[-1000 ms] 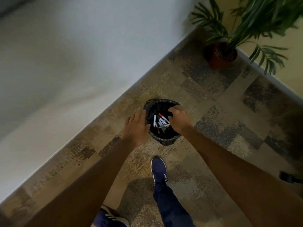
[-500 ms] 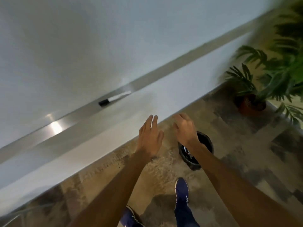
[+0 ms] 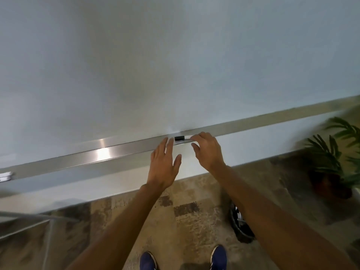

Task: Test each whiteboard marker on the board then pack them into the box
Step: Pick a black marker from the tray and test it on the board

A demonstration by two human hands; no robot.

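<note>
Blue shoes (image 3: 219,258) stand on patchy brown carpet (image 3: 185,221), a black bin (image 3: 239,228) by the right forearm, a plant (image 3: 329,152) farther right. On the metal ledge (image 3: 116,151) of the whiteboard (image 3: 155,65) lies a marker (image 3: 179,138): left hand (image 3: 165,162) straight-fingered just left of it, right hand (image 3: 208,151) curled over its barrel, grip unclear

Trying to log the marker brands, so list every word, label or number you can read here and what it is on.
No text can be read in this picture.
Marker on the tray: the right hand covers most of the barrel; no print shows.
Markers in the bin: too small and blurred.
Whiteboard: no writing shows.
Pale object at the tray's left end: blurred.
</note>
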